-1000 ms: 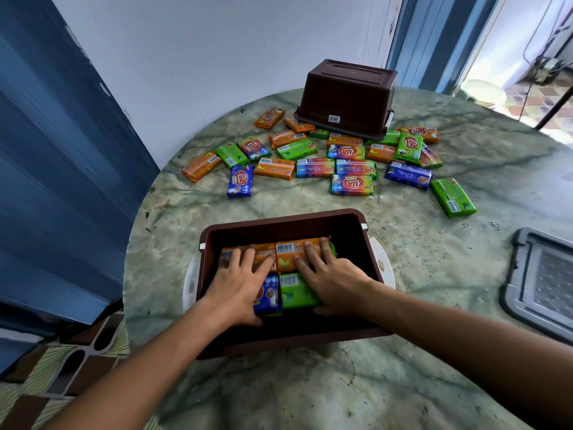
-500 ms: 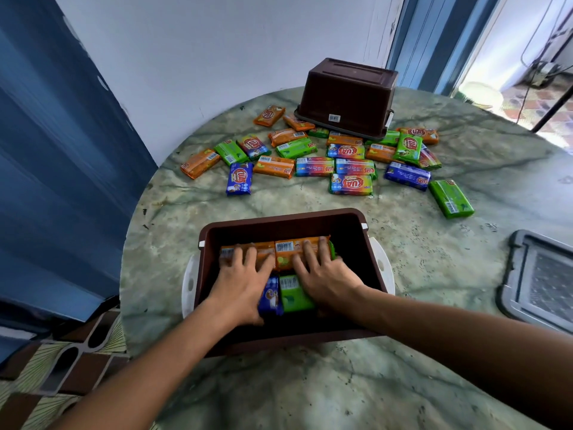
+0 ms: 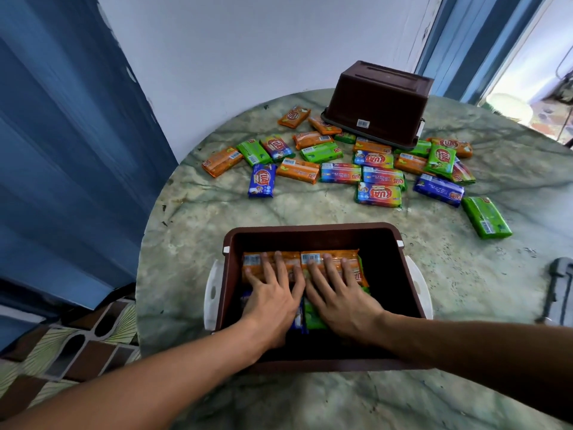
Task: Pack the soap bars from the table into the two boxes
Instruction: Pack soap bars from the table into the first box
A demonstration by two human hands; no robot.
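Note:
A brown box (image 3: 313,231) with white side handles stands open near the table's front edge. Inside lie two orange soap bars (image 3: 313,258) side by side, with a blue bar (image 3: 298,319) and a green bar (image 3: 311,316) below them. My left hand (image 3: 273,293) and my right hand (image 3: 339,293) rest flat on these bars, fingers spread, gripping nothing. Several more wrapped soap bars (image 3: 378,193) in orange, green, blue and rainbow wrappers lie scattered across the far half of the table. A second brown box (image 3: 376,102) stands upside down behind them.
The round marble table (image 3: 310,209) ends at a curved edge on the left. A grey box lid (image 3: 558,293) lies at the right edge of view. Blue curtain hangs at the left, a white wall behind.
Both hands have slid a little further up over the orange bars inside the box. The view has shifted slightly; the loose bars on the table have not moved.

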